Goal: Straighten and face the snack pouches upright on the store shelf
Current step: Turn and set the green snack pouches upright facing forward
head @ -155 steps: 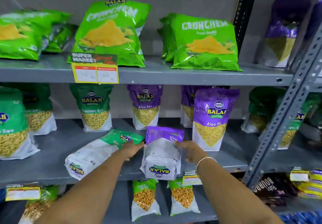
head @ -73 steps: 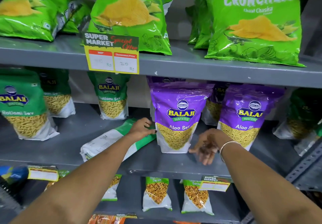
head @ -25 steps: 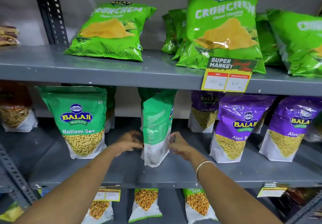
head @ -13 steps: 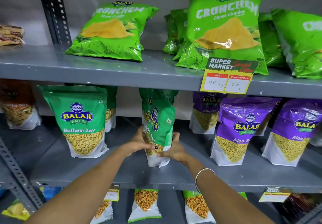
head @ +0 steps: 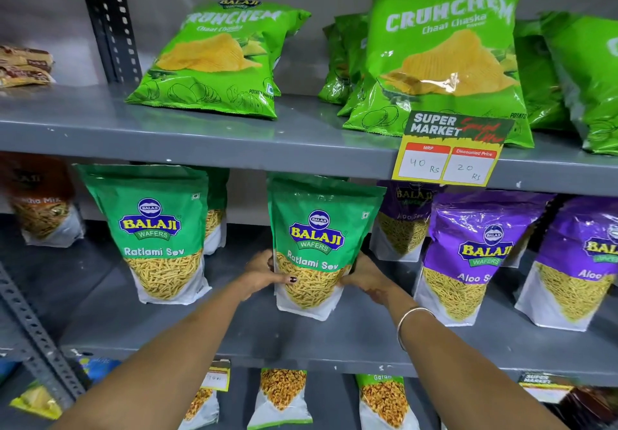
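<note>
Gripping a green pouch (head: 314, 245) at frame centre, left hand (head: 259, 274) and right hand (head: 366, 277) stand it on the grey shelf (head: 301, 336).

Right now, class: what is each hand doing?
Left hand: closed on the Ratlami Sev pouch, left edge.
Right hand: closed on the same pouch, right edge.

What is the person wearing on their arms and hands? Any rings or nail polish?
Both forearms are bare, with no sleeves showing. The right wrist wears a thin silver-coloured bangle. The left hand has dark polish on its thumbnail. No rings, gloves or watch show on the left hand or the right hand; the other nails are hidden from view.
</note>
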